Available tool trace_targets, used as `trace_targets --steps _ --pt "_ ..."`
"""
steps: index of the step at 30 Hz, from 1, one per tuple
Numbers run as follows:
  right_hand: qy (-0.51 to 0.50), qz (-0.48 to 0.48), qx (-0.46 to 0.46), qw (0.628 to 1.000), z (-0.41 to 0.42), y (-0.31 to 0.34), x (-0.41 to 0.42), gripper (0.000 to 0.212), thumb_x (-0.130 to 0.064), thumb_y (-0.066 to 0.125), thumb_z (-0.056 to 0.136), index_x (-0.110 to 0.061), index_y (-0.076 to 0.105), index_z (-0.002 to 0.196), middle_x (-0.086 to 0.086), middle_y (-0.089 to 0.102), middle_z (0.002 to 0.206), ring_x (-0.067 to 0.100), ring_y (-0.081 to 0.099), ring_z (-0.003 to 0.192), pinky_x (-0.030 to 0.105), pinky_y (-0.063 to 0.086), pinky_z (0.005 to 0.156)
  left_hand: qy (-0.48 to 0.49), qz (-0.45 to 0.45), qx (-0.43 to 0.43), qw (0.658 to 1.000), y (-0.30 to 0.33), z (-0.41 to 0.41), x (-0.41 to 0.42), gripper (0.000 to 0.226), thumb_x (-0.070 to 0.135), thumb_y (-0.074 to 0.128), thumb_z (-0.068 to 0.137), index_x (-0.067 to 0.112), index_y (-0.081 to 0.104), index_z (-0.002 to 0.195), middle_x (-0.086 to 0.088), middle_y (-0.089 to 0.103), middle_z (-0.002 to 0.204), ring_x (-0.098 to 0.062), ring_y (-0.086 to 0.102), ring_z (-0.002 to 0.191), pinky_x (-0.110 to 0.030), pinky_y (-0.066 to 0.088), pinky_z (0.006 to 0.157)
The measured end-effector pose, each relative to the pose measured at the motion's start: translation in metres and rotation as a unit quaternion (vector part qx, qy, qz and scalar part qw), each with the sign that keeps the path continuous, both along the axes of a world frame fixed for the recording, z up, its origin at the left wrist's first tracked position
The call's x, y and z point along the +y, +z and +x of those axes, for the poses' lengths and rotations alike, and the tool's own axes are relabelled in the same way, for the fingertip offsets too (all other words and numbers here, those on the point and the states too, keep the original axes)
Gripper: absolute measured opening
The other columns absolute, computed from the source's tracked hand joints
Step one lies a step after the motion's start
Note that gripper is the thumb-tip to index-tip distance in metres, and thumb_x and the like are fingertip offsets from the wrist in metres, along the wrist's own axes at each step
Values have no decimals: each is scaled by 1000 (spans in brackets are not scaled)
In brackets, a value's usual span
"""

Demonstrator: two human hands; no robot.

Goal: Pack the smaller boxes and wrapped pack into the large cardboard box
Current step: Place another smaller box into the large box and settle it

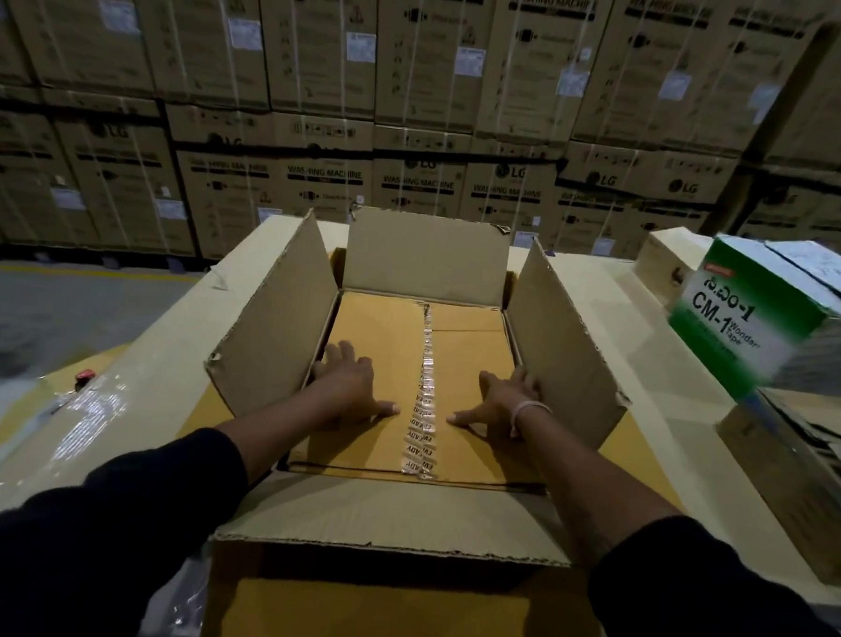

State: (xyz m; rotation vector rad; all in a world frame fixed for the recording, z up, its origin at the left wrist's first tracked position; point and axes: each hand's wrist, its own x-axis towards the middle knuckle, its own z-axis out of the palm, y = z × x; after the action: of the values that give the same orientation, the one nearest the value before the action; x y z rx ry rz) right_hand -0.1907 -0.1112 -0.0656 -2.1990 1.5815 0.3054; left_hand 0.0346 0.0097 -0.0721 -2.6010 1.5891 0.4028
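The large cardboard box (283, 306) stands in front of me with all its flaps up. Inside it lies a smaller brown box (384, 326) sealed down the middle with printed tape. My left hand (352, 383) rests flat on that box's top, left of the tape, fingers spread. My right hand (502, 400) presses flat on the right side of the tape, its fingers reaching down beside the large box's right wall. Neither hand grips anything. No wrapped pack can be told apart in view.
A green and white CM-1 tape box (750, 311) sits at the right on another open carton (800, 465). A small pale box (665, 267) stands behind it. Plastic-wrapped goods (82, 407) lie at left. Stacked washing machine cartons (420, 99) fill the background.
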Motion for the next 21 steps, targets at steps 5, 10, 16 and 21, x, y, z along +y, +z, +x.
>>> trace_targets --steps 5,10,16,21 --pt "64 -43 29 997 8 11 -7 88 -66 81 73 -30 50 147 13 7 167 47 9 152 60 31 118 -173 24 -48 983 12 -35 -29 113 89 48 77 29 6 163 -13 -16 169 -41 -16 154 -70 -8 119" --pt "52 -68 18 996 6 11 -14 88 -57 78 83 -29 39 156 13 11 167 43 10 153 59 30 119 -240 52 -75 966 8 -54 -41 96 73 56 85 35 14 162 -11 -16 170 -40 -21 153 -73 -13 115" --pt "63 -59 14 996 28 11 -15 95 -65 75 80 -28 35 158 13 13 166 42 9 153 66 21 120 -210 70 -55 974 61 -52 -40 61 45 48 101 29 33 158 -9 2 171 -39 -16 155 -71 -11 117" --pt "125 -58 3 991 73 7 0 102 -74 71 78 -33 27 161 11 12 168 43 12 152 68 16 118 -182 84 -159 967 117 -17 -26 45 19 51 101 18 48 145 -17 23 166 -43 -10 154 -73 -2 118"
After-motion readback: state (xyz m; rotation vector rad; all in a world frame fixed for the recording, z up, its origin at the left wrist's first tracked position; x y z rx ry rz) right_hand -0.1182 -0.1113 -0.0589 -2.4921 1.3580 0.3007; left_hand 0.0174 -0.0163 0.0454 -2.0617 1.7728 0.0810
